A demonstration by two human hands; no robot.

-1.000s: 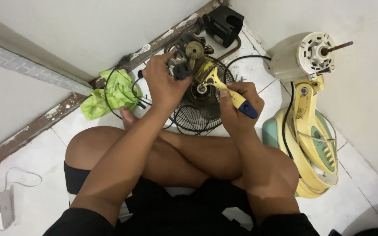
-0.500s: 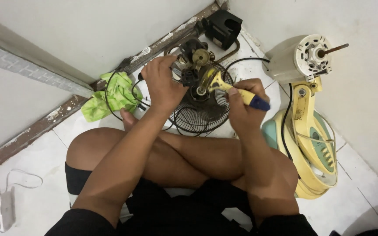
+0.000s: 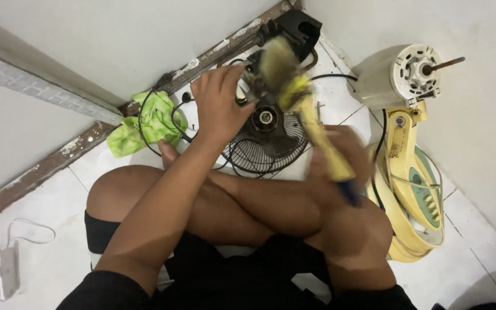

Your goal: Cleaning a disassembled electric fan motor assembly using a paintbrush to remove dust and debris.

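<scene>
Left hand (image 3: 219, 103) clamps the dark metal fan motor (image 3: 259, 92); right hand (image 3: 340, 158) (blurred) grips the yellow-handled brush (image 3: 311, 120) — use short, light strokes.

Right hand (image 3: 340, 161) and yellow brush (image 3: 311, 123) motion-blurred, motor part mostly hidden under left hand (image 3: 219, 106)

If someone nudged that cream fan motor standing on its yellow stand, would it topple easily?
Probably yes: the cream fan motor sits high on a narrow yellow stand, so it looks top-heavy. Its bare metal shaft sticks out sideways and could snag or bend.
</scene>
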